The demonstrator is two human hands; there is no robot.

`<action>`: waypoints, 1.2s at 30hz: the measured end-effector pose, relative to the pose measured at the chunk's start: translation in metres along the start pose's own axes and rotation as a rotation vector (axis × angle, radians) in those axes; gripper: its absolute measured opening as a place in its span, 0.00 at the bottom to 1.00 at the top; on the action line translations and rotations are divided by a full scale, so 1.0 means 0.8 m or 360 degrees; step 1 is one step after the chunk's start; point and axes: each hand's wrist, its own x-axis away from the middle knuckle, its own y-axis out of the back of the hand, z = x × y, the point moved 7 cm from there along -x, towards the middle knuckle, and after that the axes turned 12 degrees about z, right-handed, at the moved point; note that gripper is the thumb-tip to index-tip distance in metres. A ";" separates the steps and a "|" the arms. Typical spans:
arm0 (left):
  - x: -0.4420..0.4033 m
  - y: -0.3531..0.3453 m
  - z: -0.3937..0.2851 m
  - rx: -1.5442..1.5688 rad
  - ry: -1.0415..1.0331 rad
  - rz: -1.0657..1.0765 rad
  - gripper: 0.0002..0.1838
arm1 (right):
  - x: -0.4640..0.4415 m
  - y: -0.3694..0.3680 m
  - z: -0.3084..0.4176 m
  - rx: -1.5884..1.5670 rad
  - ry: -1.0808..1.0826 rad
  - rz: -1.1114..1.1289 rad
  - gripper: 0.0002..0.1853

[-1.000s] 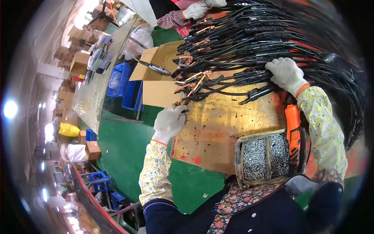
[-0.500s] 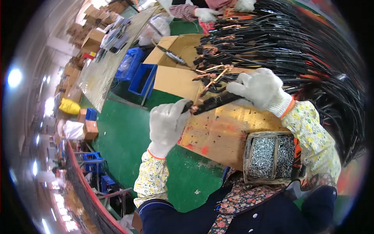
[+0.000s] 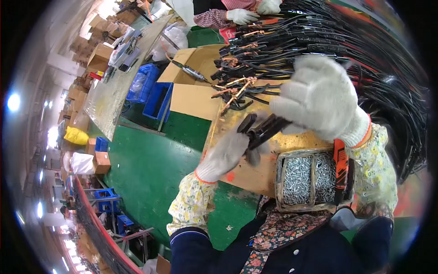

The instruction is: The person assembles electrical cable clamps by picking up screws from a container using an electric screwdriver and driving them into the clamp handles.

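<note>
My left hand [image 3: 232, 153], in a white glove, is closed around the end of a black clamp-like part [image 3: 266, 132] above the near part of the worktable [image 3: 248, 171]. My right hand [image 3: 321, 98], also gloved, is at the part's other end with its fingers bent round it; motion blurs it. Behind them lie rows of black cables [image 3: 301, 39] with copper-coloured jaws [image 3: 239, 93] at their left ends. A divided tray of small screws [image 3: 297, 180] sits close to my body, and an orange power tool [image 3: 341, 164] rests on its right side.
An open cardboard box [image 3: 194, 100] stands left of the cables with a screwdriver-like tool [image 3: 194, 72] over it. Blue bins [image 3: 157, 101] are farther left. Across the table are a co-worker's gloved hands [image 3: 242, 16]. A long table [image 3: 107, 98] stands at the left.
My left hand went from the table's left edge to the black part and now holds it closer to me. My right hand left the cables, and both hands have lifted the part.
</note>
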 end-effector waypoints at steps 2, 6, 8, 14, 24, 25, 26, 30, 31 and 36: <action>-0.011 -0.032 0.018 0.0426 0.0359 0.0050 0.33 | 0.015 0.024 -0.005 0.0055 -0.0078 -0.0561 0.20; -0.039 -0.066 0.011 0.0603 0.0313 -0.0014 0.39 | 0.118 -0.047 -0.036 -0.1467 -0.1056 -0.0896 0.25; -0.059 -0.108 0.015 0.0625 0.0450 0.0112 0.41 | 0.113 -0.080 -0.044 -0.2649 -0.1009 -0.1531 0.24; -0.097 -0.115 -0.004 0.0027 -0.0079 -0.0133 0.29 | 0.112 -0.086 -0.044 -0.3501 -0.1082 -0.1932 0.07; -0.068 -0.127 -0.077 -0.1179 -0.1073 -0.0710 0.20 | 0.102 -0.102 -0.039 -0.3561 -0.1118 -0.1839 0.07; -0.067 -0.126 -0.079 -0.1197 -0.1163 -0.0823 0.25 | 0.104 -0.102 -0.038 -0.3551 -0.1144 -0.1864 0.07; -0.066 -0.126 -0.083 -0.1149 -0.1096 -0.0742 0.23 | 0.106 -0.102 -0.035 -0.3540 -0.1171 -0.1888 0.07; -0.077 -0.129 -0.062 -0.0846 -0.1122 -0.0539 0.16 | 0.112 -0.107 -0.043 -0.3490 -0.1031 -0.1825 0.06; -0.076 -0.130 -0.055 -0.0832 -0.1052 -0.0531 0.14 | 0.112 -0.107 -0.043 -0.3476 -0.0946 -0.1792 0.06; -0.096 -0.140 -0.005 -0.0805 -0.0887 -0.0588 0.32 | 0.109 -0.103 -0.042 -0.2936 -0.1318 -0.1992 0.10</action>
